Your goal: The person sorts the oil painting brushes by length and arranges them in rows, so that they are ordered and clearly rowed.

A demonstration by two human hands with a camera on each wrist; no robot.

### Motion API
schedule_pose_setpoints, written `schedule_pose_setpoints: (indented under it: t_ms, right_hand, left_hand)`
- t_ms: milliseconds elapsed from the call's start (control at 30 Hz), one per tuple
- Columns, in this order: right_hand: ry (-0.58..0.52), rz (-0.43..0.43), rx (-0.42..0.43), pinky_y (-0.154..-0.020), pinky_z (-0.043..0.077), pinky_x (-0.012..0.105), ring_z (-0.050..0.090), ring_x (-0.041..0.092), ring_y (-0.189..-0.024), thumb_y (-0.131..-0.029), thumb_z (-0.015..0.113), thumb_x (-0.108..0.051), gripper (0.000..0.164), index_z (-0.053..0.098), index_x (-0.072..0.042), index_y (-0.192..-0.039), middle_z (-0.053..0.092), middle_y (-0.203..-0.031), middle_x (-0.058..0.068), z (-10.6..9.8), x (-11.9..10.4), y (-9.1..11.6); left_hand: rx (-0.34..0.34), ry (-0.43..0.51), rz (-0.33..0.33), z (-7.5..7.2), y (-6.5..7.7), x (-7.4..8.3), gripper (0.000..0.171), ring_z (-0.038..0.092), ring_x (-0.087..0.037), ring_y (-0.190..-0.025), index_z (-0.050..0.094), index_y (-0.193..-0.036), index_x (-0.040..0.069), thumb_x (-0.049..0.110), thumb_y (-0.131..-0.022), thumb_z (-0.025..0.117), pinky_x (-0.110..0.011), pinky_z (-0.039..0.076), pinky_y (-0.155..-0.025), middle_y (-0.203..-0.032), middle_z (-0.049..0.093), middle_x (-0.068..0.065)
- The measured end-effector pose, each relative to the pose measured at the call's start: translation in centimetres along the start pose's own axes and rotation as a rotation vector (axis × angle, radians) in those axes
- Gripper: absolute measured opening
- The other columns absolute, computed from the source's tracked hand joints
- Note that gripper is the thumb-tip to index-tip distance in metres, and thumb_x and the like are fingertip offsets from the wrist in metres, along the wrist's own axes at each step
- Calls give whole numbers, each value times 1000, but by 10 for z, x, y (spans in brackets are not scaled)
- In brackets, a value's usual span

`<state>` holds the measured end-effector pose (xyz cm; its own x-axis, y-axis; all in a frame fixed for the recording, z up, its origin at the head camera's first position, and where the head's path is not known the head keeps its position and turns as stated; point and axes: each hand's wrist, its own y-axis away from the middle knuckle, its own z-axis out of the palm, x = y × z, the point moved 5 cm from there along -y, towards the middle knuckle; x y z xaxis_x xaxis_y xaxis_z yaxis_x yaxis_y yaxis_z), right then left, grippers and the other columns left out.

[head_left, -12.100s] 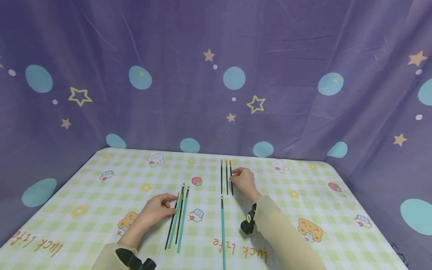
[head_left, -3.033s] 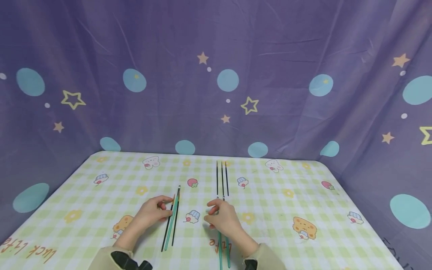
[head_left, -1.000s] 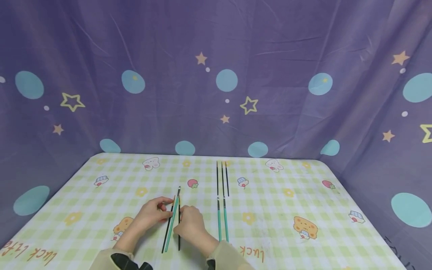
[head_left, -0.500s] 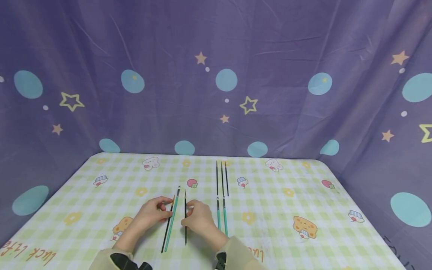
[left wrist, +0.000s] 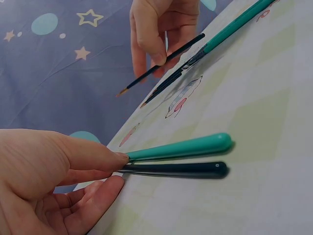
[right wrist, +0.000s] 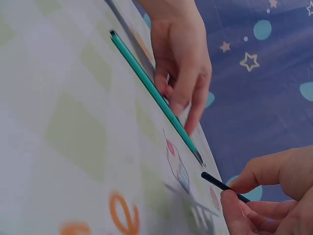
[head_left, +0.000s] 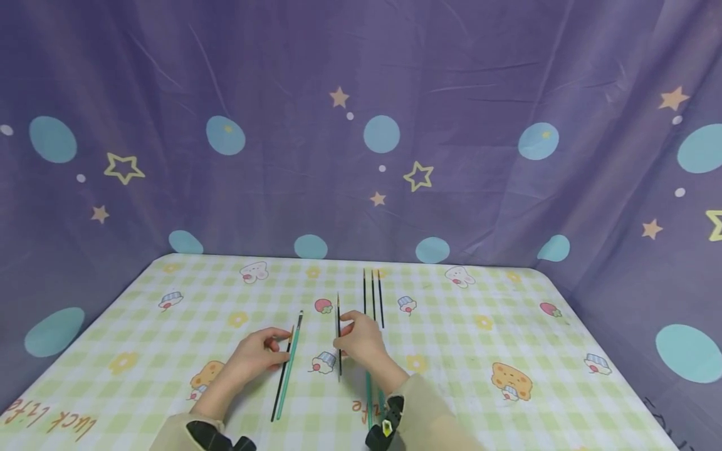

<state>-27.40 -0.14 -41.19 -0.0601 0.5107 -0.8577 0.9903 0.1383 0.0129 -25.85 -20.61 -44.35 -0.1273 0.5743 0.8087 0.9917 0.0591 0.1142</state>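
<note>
My left hand [head_left: 256, 354] rests at the left of the table, pinching between thumb and fingers a teal paintbrush [head_left: 288, 373] and a black paintbrush [head_left: 278, 393] that lie side by side. The rounded ends of both handles point out past the fingertips in the left wrist view. Further right, my right hand [head_left: 363, 341] grips a thin black paintbrush [head_left: 339, 313] by its middle, bristles pointing away from me. That brush is raised over the cloth; its handle end [right wrist: 214, 180] and its shadow show in the right wrist view.
Three black paintbrushes [head_left: 380, 304] lie parallel near the back edge. Nearer me lie two teal paintbrushes [head_left: 369, 398], partly hidden by my right hand and sleeve. A green-checked cloth [head_left: 462, 338] covers the table, with a purple patterned curtain [head_left: 474, 200] behind it.
My right hand has drawn the black paintbrush out of the left group and carried it right and away from me. Earlier, it moved teal brushes to the right. The left hand has stayed put.
</note>
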Motion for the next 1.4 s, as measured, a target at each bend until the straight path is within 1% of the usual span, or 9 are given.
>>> schedule_pose_setpoints:
  t_ms: [133, 267, 567, 867, 1133, 1267, 1400]
  right_hand:
    - [-14, 3, 12, -48, 49, 23, 58, 15, -52, -71, 68, 0, 47, 56, 0, -116, 56, -75, 4, -12, 6, -6]
    - [8, -2, 34, -48, 49, 24, 59, 14, -51, -71, 67, 0, 46, 57, 0, -116, 57, -76, 4, -24, 12, -13]
    - [6, 22, 77, -50, 51, 24, 59, 12, -52, -69, 66, 2, 45, 59, 3, -113, 61, -79, 8, -50, 29, -32]
    - [12, 51, 133, -53, 52, 24, 60, 12, -54, -72, 66, -2, 40, 62, 1, -112, 63, -82, 9, -73, 46, -47]
    - [42, 66, 190, -52, 52, 25, 59, 11, -52, -71, 64, -1, 36, 64, 1, -107, 65, -79, 9, -83, 57, -59]
    - [63, 72, 209, -52, 50, 25, 60, 12, -51, -71, 62, -1, 36, 65, 1, -106, 67, -78, 9, -86, 59, -61]
    - [74, 88, 217, -54, 50, 25, 61, 13, -52, -72, 62, -2, 35, 65, 0, -107, 67, -81, 10, -86, 62, -64]
  left_hand:
    - [4, -17, 14, -1, 0, 1, 42, 49, -15, -61, 61, -113, 6, 9, -73, 72, -25, 46, -54, -78, 49, -5]
    - [7, -22, 22, -2, 0, 1, 42, 50, -15, -60, 60, -113, 6, 10, -73, 71, -26, 45, -54, -78, 49, -5]
    - [5, -25, 4, -1, 0, 0, 42, 50, -15, -62, 61, -114, 7, 10, -73, 72, -25, 46, -54, -79, 49, -5]
    - [9, -19, 7, 0, 2, 1, 41, 50, -15, -60, 61, -112, 6, 8, -72, 72, -25, 46, -53, -78, 49, -6]
    - [10, -18, -3, 0, 1, 1, 42, 50, -15, -60, 61, -114, 6, 9, -73, 71, -25, 46, -53, -78, 49, -6]
    - [11, -21, -1, 0, 1, 0, 42, 49, -15, -61, 61, -113, 6, 8, -72, 72, -25, 46, -53, -78, 49, -5]
    - [8, -9, 1, 0, 1, -1, 42, 49, -15, -62, 61, -113, 6, 8, -72, 72, -25, 47, -53, -78, 48, -5]
